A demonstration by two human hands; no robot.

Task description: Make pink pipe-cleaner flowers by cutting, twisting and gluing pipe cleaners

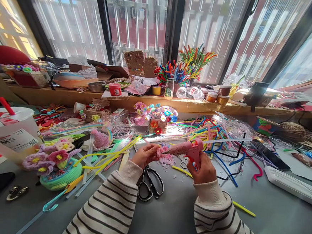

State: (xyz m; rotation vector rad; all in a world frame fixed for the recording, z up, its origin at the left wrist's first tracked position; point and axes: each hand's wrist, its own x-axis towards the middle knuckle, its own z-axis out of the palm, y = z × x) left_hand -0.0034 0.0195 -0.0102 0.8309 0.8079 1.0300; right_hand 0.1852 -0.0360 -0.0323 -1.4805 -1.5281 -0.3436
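My right hand (204, 168) is wrapped round the handle of a pink hot glue gun (187, 150), with a clear glue stick (227, 140) poking out of its back. The gun's nozzle points left, at a small pink pipe-cleaner flower (161, 152). Thumb and fingers of my left hand (145, 155) pinch that flower at its left side; whether the nozzle touches it I cannot tell. Behind the flower lies a heap of pink fuzzy clippings (167, 160). Black-handled scissors (151, 184) rest on the table just below my hands.
Left stand a drink cup with a red straw (13, 132) and a green basket of fuzzy flowers (58, 176). Many coloured pipe cleaners (198, 129) spread behind the hands. A white power strip (292, 185) lies right. Jars and pots line the windowsill (135, 100).
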